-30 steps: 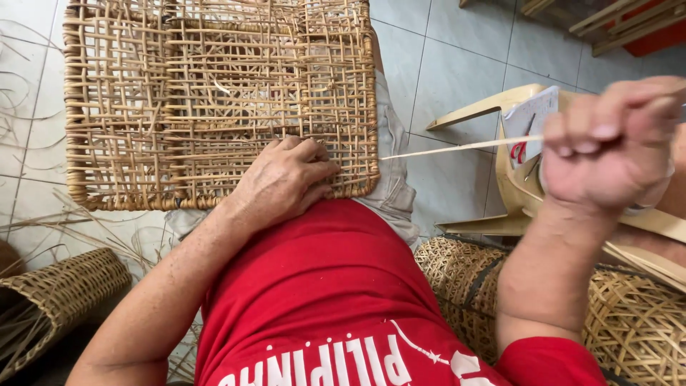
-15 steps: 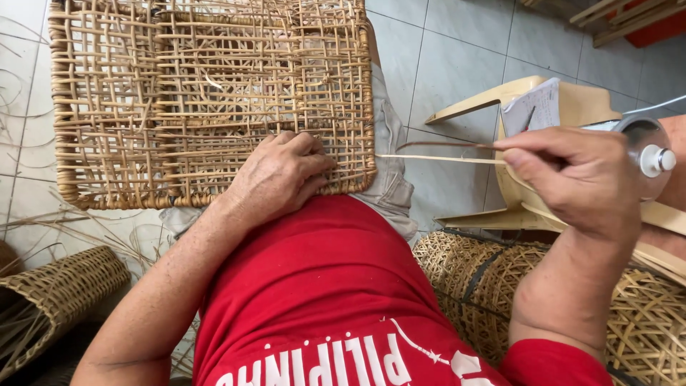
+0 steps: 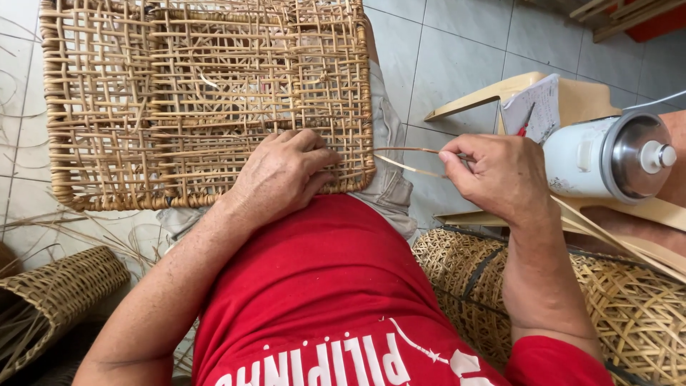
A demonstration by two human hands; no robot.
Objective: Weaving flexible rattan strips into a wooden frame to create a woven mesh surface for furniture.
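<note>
Left hand [image 3: 286, 175] curled flat on near edge of open-weave tan rattan panel [image 3: 179, 86], right hand [image 3: 500, 175] pinching thin pale rattan strip [image 3: 407, 159] just right of panel, white cylindrical metal-lidded container [image 3: 600, 157] at far right

My red T-shirt [image 3: 321, 286] fills the 6 o'clock area, short sleeves; one sleeve hem shows at 5 o'clock over the right upper arm. White printed lettering and a thin white line with a small star run along its bottom edge. Light grey-beige shorts [image 3: 389, 168] show just right of centre. Both forearms bare. Left hand [image 3: 282, 175] and right hand [image 3: 496, 175] bare; no rings, watch or gloves visible.
</note>
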